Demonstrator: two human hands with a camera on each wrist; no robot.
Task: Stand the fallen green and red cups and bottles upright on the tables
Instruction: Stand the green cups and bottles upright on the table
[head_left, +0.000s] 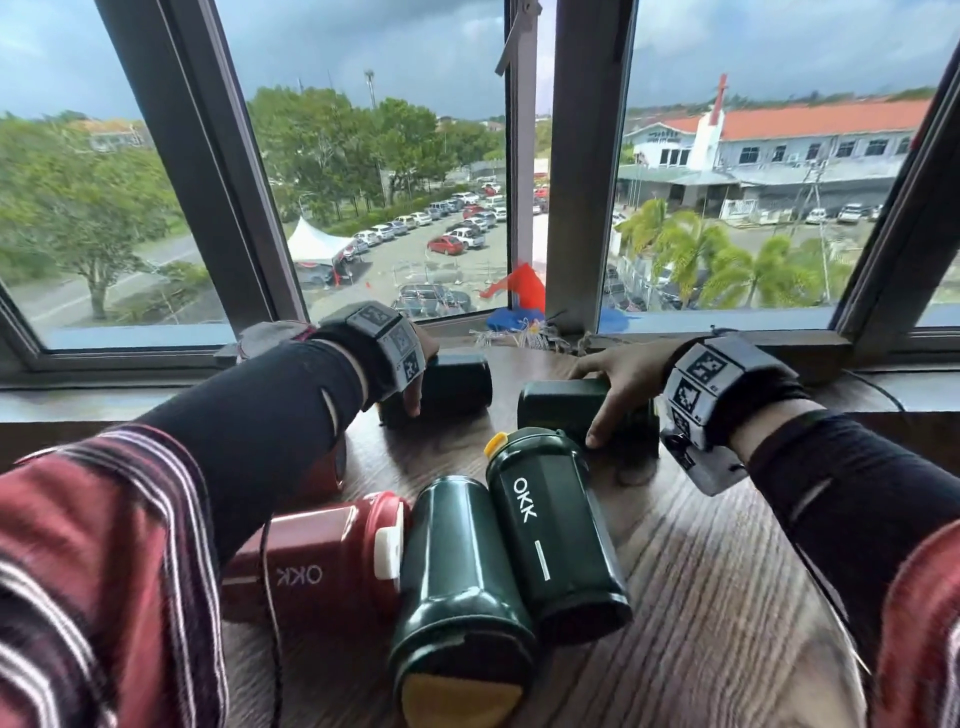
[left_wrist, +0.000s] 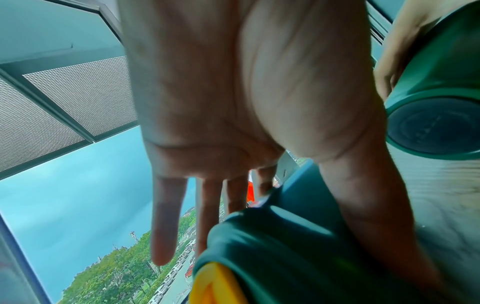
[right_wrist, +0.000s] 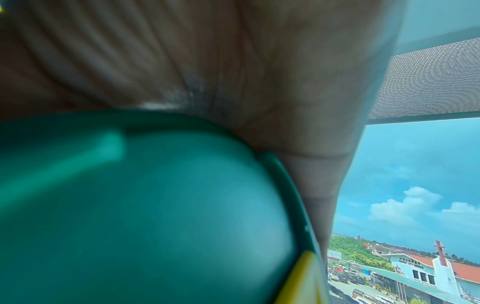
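Each hand, left (head_left: 415, 364) and right (head_left: 618, 389), has its grip clamped on a fallen far green cup, left (head_left: 457, 382) and right (head_left: 561, 402); next, tipping both upright on the bench (head_left: 727, 571).

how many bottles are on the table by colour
green: 4, one under the left hand at, one under the right hand at, two nearer at and
red: 1 in plain view
total: 5, all lying down

Five bottles lie on the table (head_left: 727, 597). Two (head_left: 457, 382) (head_left: 561, 405) lie at the back by the window (head_left: 405, 208), one left, one right. Three (head_left: 322, 566) (head_left: 457, 582) (head_left: 556, 530) lie side by side in front, touching.
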